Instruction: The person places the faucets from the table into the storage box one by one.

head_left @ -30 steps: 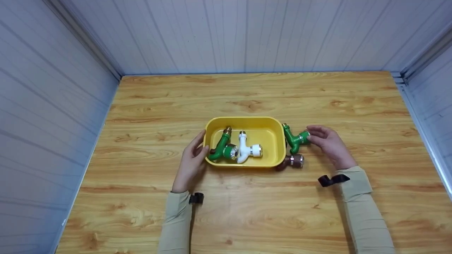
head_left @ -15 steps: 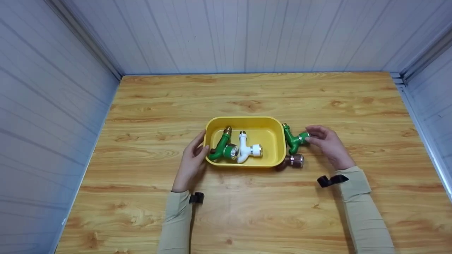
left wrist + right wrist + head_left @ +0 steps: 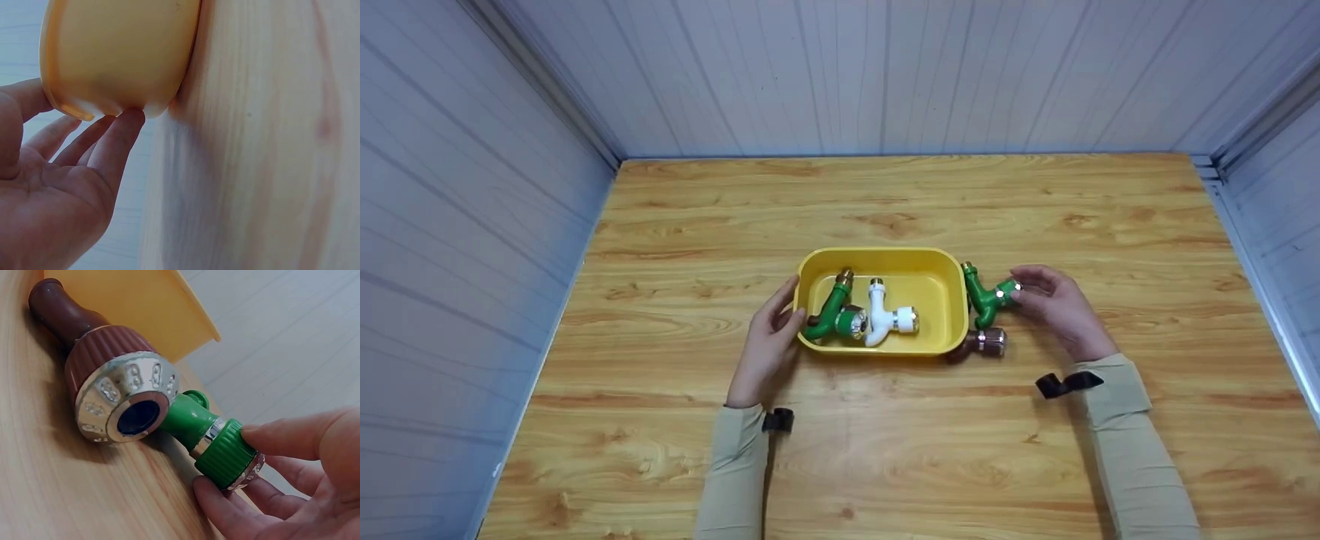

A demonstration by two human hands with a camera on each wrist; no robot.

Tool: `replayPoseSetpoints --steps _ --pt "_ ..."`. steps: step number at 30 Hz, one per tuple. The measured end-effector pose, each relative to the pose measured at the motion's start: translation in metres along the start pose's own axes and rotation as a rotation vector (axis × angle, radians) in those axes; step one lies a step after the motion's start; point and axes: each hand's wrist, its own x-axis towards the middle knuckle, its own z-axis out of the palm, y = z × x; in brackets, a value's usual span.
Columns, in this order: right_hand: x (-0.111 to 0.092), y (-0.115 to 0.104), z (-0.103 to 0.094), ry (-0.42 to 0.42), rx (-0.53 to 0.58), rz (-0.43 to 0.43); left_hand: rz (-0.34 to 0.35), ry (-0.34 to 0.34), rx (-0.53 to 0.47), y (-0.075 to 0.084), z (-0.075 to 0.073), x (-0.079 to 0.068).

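Note:
A yellow plastic bin [image 3: 930,262] sits mid-table. Inside lie a green tap [image 3: 831,311] and a white tap [image 3: 877,315]; a brown piece partly shows beneath the green one. My left hand [image 3: 769,345] holds the bin's left end, with the thumb at the rim and fingertips on the outer wall in the left wrist view [image 3: 62,185]. Outside the right end, my right hand [image 3: 1061,311] pinches the knob of another green tap [image 3: 982,300] between thumb and fingers. Nearer me is a brown tap [image 3: 990,342], partly hidden by the bin in the head view.
The wood-grain table [image 3: 885,450] is bounded by pale panel walls [image 3: 840,75] at the back and both sides. Black straps or mounts [image 3: 1069,384] sit at both wrists, over the beige sleeves [image 3: 1140,450].
Almost nothing differs. The right hand and the green tap's knob shift only slightly; the left hand and bin stay in place.

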Motion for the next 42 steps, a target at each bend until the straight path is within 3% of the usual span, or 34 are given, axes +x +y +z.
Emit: replayPoseSetpoints --steps 12,22,35,42 --pt "0.001 -0.002 -0.004 -0.04 0.01 0.049 -0.002 0.004 -0.03 0.0 0.002 0.001" --pt "-0.001 -0.001 -0.005 -0.051 0.01 0.061 -0.026 0.025 0.03 -0.001 0.002 0.0" --pt "-0.008 -0.003 -0.012 0.036 0.163 0.091 -0.019 0.015 0.021 0.0 0.002 -0.001" --pt "-0.015 -0.008 -0.014 0.076 0.213 0.068 0.032 0.0 0.014 0.0 0.0 0.001"
